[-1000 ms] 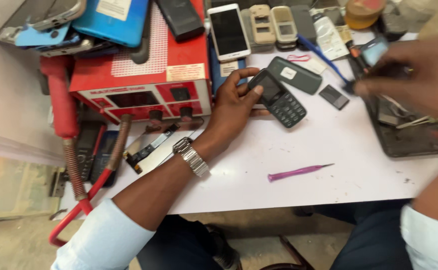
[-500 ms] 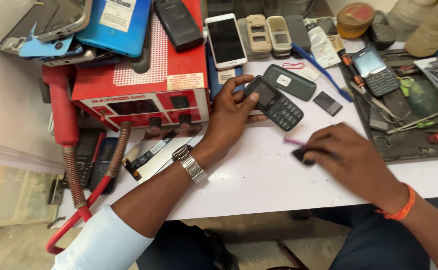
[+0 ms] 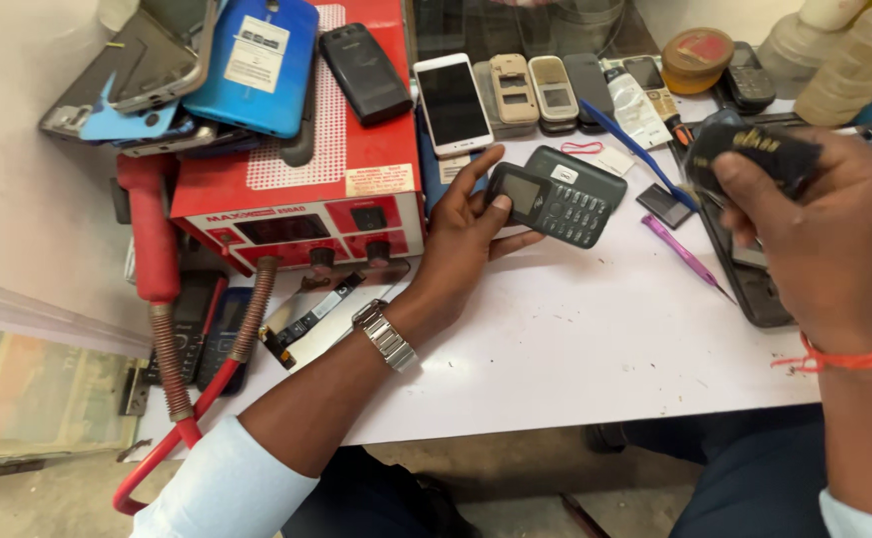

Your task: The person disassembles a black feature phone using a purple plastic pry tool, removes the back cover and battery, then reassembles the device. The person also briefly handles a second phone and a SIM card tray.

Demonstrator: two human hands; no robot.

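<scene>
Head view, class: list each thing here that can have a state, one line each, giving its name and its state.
Left hand: grip closed on the keypad phone.
Keypad phone: screen dark, tilted up off the table.
Right hand: grip closed on a black brush.
Black brush: lifted above the table.
White smartphone: screen dark, lying face up.
Purple tool: lying loose on the white table.
Red station: display dark.

A single head-worn camera looks steeply down, close over the cluttered white surface (image 3: 576, 349), apparently from a seated position.
</scene>
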